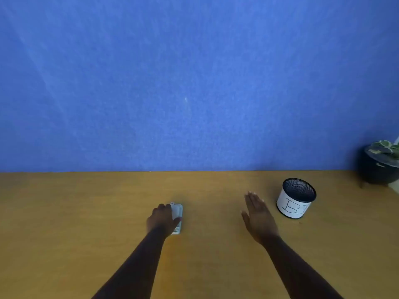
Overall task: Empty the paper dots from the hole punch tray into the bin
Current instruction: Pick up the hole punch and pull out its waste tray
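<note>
A small pale hole punch [178, 214] lies on the wooden desk [86, 212] near the middle. My left hand [160, 219] covers its left side, fingers and thumb wrapped around it. The tray and any paper dots are hidden. My right hand [258, 216] hovers flat and open, fingers apart, between the punch and the bin. The bin [296, 198] is a round black mesh cup wrapped in white paper with handwritten letters, standing upright to the right of my right hand.
A blue fabric partition [194, 83] rises along the desk's back edge. A dark pot with a green-and-white plant [381, 162] stands at the far right, behind the bin.
</note>
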